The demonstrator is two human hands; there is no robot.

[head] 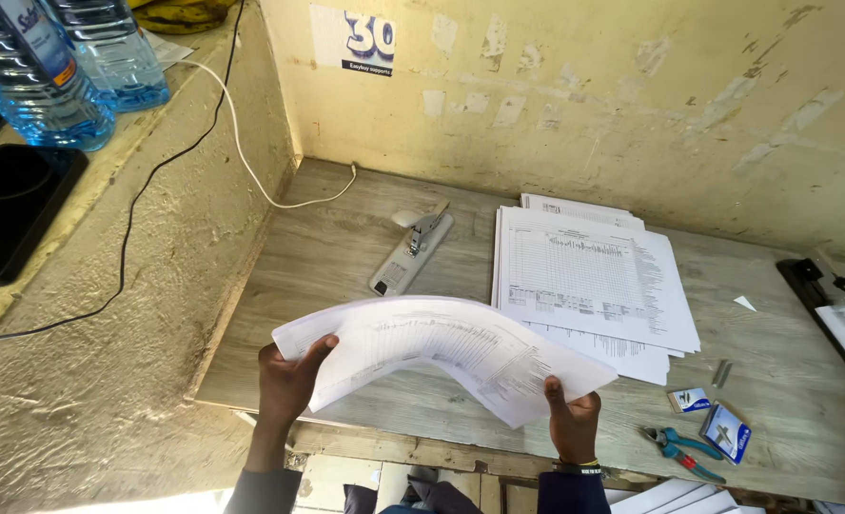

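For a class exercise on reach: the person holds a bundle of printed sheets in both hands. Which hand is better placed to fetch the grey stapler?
Probably the left hand: the grey metal stapler lies up and left of centre, nearer that side. The right hand would have to cross the curved bundle of white printed sheets.

This looks like a small, makeshift office or print-and-copy corner. A worn wooden desk (pixel 365 266) sits against a peeling yellow wall (pixel 632 105), bearing a stack of printed forms (pixel 589 281), a long-arm stapler (pixel 411 249), staple boxes (pixel 717 424) and pliers (pixel 681 451). Water bottles (pixel 56 67) stand on a rough concrete ledge (pixel 108 314).
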